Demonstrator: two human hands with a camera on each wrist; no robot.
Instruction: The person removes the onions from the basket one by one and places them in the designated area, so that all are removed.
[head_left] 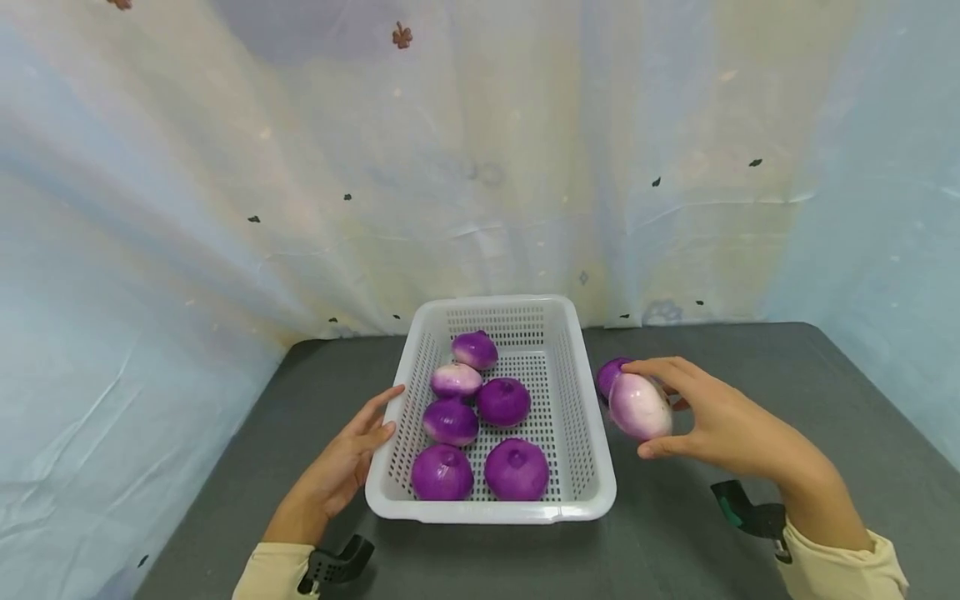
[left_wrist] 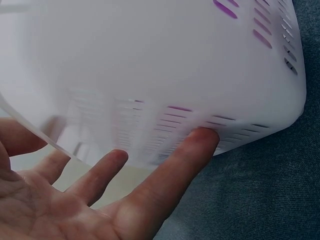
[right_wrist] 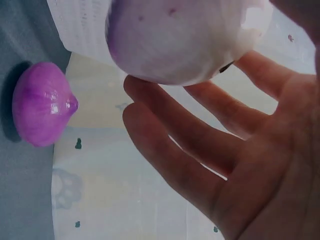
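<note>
My right hand [head_left: 731, 421] grips a white-and-purple onion [head_left: 640, 407] between thumb and fingers, right of the basket. Close behind it, a purple onion [head_left: 612, 377] is partly covered by the held one; in the right wrist view this purple onion [right_wrist: 44, 104] lies on the table. My left hand [head_left: 337, 467] touches the left side of a white slotted plastic basket [head_left: 491, 512], thumb and index finger at its rim. In the left wrist view, extended fingers [left_wrist: 180, 165] lie along its outer wall. Inside the basket sit several onions, including a paler one [head_left: 456, 380].
A dark grey table [head_left: 757, 358] carries the basket. Behind it and at the sides hangs a pale patterned curtain [head_left: 495, 183]. Black straps with cameras [head_left: 341, 562] sit at both wrists.
</note>
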